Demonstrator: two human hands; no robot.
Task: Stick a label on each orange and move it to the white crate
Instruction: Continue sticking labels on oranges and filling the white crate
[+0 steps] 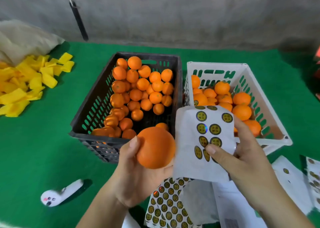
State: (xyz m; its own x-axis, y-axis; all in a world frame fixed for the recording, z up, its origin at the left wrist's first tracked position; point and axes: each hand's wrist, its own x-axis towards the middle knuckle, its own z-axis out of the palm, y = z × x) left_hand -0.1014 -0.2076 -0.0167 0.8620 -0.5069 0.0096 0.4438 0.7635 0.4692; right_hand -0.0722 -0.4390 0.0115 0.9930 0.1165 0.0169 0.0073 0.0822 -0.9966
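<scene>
Green matting below; hands: left [138, 174] cups an orange [156, 148], right [242, 155] pinches a label sheet [187, 141].

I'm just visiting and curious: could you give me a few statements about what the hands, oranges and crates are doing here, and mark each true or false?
1. The left hand holds an orange. True.
2. The right hand holds a pair of scissors. False: it grips a label sheet, thumb on the stickers.
3. The white crate has no fruit in it. False: several oranges lie in it.
4. The black crate stands left of the white crate. True.
5. Yellow paper pieces lie on the green surface. True.
</scene>
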